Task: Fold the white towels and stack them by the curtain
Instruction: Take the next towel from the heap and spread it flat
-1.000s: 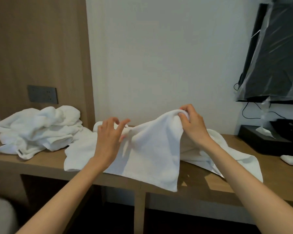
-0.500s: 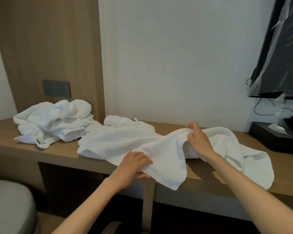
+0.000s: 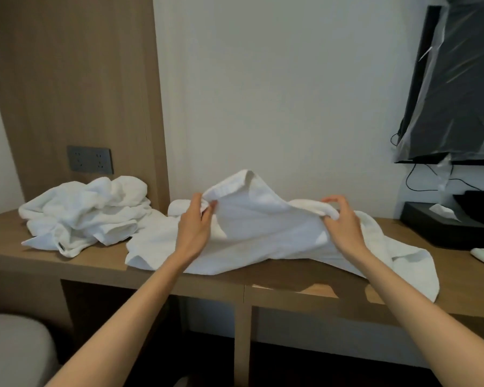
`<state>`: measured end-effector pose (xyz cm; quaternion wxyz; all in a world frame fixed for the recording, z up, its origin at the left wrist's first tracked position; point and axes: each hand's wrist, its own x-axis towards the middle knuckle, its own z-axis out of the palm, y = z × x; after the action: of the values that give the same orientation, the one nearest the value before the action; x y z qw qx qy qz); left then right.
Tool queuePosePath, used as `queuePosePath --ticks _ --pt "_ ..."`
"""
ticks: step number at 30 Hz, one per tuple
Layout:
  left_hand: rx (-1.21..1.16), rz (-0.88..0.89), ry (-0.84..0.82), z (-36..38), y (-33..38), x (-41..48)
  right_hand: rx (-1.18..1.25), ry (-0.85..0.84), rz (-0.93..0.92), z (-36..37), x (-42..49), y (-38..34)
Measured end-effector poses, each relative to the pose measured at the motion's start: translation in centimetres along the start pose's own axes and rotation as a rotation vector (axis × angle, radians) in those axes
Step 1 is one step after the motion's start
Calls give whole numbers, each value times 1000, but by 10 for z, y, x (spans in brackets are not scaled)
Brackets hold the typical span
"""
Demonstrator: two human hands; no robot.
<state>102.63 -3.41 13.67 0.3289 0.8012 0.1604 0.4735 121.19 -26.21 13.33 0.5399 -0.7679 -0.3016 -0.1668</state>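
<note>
Now in hand: a crumpled white terry-cloth towel point(image 3: 263, 219) lay mostly on the long wooden worktop point(image 3: 95, 263), with its upper edge raised off the surface between the two grips.
Left grip point(image 3: 193, 224): thumb and fingers pinched the banded hem just below a peaked corner, clenched on the cloth.
Right grip point(image 3: 344, 222): fingers curled round a rolled bunch of the same towel's edge, grasping it.
Long axis: the towel ran left to right along the worktop, parallel to the wall. Its right end trailed past the right grip and drooped over the front lip.
Key relation: the free corner stood just above the left grip, so that side looked better placed to find the edge. The right grip held only bunched cloth, and I judged it would need to slide outward along the hem before any fold could be squared.
Change: half a second earlier the left grip lay low and flat on the towel at the worktop's front edge, where a flap hung down. It had since come up to pinch the hem, and the flap was drawn back on top. The right grip had stayed on its bunch.
Waiting: a heap of unfolded white towels point(image 3: 87, 210) sat to the left. It seemed to touch the held one, though white against white made that hard to tell.
Curtain: not in view.
</note>
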Motion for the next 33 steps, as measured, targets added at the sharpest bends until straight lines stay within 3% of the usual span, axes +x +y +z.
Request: queuePosePath --ticks 5,11,17,28,33 --pt "-92 11 197 -24 50 44 23 369 -303 -29 15 -71" --pt "-199 96 337 -58 116 98 181 597 -387 -57 55 -149" --pt "-49 63 353 -62 121 130 -90 491 -311 -59 94 -156" --pt "179 -207 152 4 -22 158 -518 206 -238 38 145 -77" --pt "290 -323 100 33 -93 187 -572 85 -289 97 182 -36"
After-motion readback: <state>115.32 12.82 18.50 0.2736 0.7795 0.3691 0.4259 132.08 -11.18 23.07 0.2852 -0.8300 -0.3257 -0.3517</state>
